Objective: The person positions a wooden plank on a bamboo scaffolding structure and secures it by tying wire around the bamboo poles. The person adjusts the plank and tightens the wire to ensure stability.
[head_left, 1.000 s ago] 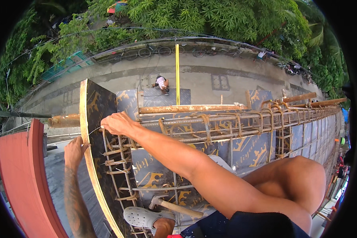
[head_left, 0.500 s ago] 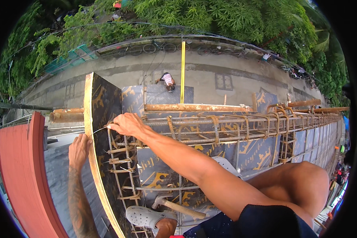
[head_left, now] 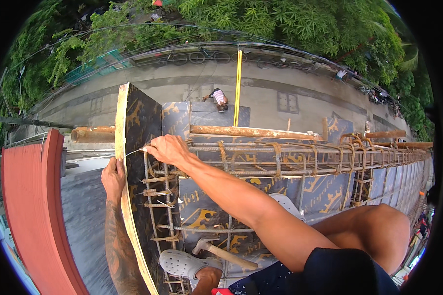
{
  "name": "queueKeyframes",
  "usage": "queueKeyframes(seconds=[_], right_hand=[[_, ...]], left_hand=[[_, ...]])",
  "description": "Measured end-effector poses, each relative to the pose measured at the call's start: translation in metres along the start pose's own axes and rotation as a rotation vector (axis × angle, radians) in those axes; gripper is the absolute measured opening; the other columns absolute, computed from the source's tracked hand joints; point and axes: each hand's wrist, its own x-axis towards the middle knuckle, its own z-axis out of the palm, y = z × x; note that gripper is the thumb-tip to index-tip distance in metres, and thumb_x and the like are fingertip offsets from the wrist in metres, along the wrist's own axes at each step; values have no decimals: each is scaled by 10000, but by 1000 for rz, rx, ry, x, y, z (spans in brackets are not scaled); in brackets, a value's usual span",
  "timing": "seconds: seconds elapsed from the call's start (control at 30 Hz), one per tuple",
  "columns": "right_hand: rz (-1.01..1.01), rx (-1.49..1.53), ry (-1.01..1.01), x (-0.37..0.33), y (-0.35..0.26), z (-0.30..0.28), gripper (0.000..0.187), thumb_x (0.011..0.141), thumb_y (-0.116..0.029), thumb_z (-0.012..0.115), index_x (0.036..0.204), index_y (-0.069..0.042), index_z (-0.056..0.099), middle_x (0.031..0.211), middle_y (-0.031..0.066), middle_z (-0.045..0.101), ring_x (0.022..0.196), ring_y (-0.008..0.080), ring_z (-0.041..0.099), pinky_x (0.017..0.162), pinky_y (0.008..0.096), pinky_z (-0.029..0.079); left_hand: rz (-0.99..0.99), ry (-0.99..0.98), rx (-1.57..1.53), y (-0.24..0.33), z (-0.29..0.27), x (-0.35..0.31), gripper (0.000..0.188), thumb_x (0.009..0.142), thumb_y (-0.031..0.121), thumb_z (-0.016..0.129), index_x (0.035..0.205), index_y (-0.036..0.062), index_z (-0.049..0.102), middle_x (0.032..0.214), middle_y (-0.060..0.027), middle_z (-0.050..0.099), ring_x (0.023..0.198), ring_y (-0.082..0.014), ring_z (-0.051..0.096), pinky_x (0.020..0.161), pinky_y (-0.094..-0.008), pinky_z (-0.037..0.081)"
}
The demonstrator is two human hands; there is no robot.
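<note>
A thin tie wire [head_left: 133, 151] arcs across the top edge of an upright plywood form panel [head_left: 143, 118], dark-faced with gold print. My right hand [head_left: 166, 149] pinches one end on the inner side, above the rebar cage. On the panel's outer side, my left hand [head_left: 113, 178] has its fingers closed at the pale edge, where the wire runs to them; their tips are partly hidden. Below my right forearm, a claw hammer [head_left: 226, 254] with a wooden handle lies across the bars, beside my shoe [head_left: 181, 264].
A long rebar cage [head_left: 290, 162] runs off to the right, with a rusty pipe [head_left: 251, 132] along its far side. A red metal roof piece [head_left: 29, 196] stands at left. Far below, a person [head_left: 219, 98] bends over a dark sheet near a yellow pole [head_left: 238, 88].
The whole view has shifted, so everything sits slightly farther right and lower on the left. Both hands keep nearly the same places at the wire and panel edge.
</note>
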Motion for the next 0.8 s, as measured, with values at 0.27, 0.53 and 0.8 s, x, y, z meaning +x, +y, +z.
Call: queueKeyframes(seconds=[0.27,0.53,0.8], right_hand=[[-24,-34,96,-16,-2,15,463,977,-462,616,812,-45,731,723,216,699,692,428,695,640,514,551],[-96,-92,66,-14,6,10,469,989,-455,602,792,-47,724,719,206,702,693,419,701,647,516,551],[-103,-91,34,-7,14,14,498,984,-498,587,840,-52,755,758,208,722,729,410,719,653,513,556]], left_hand=[[-726,101,54,24,24,8,365,914,351,552,950,40,739,986,-291,713,943,-528,654,811,-575,512],[-264,-11,314,25,-15,4,282,913,288,653,981,14,670,987,-240,681,943,-437,661,778,-518,530],[316,-144,388,-2,-35,3,122,924,139,667,1002,62,614,994,-117,579,954,-323,574,772,-436,509]])
